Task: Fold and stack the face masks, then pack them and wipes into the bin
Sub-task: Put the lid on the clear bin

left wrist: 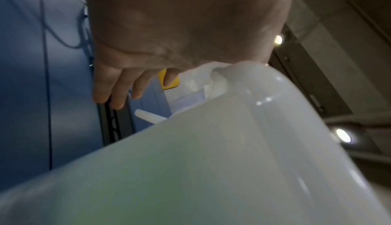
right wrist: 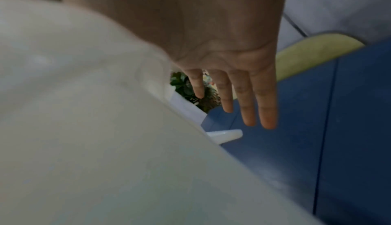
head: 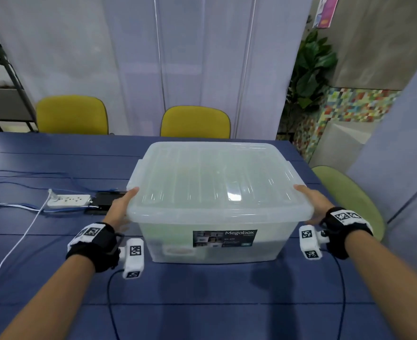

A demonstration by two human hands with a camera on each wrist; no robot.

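Observation:
A translucent plastic bin point(head: 217, 244) with a "Megabox" label stands on the blue table point(head: 202, 303), its lid point(head: 212, 173) closed on top. My left hand point(head: 121, 207) is at the lid's near left corner, thumb lying along the rim; in the left wrist view its fingers point(left wrist: 118, 91) hang loose beside the bin point(left wrist: 190, 161). My right hand point(head: 313, 204) rests at the near right corner, and its fingers point(right wrist: 247, 105) stretch straight along the bin wall point(right wrist: 84, 128). Only faint blurred shapes show through the wall, so I see no masks or wipes clearly.
A white power strip point(head: 68, 201), a black device point(head: 104, 203) and several cables lie on the table to the left of the bin. Two yellow chairs point(head: 195, 122) stand at the far edge. A green chair point(head: 350, 197) is at the table's right edge.

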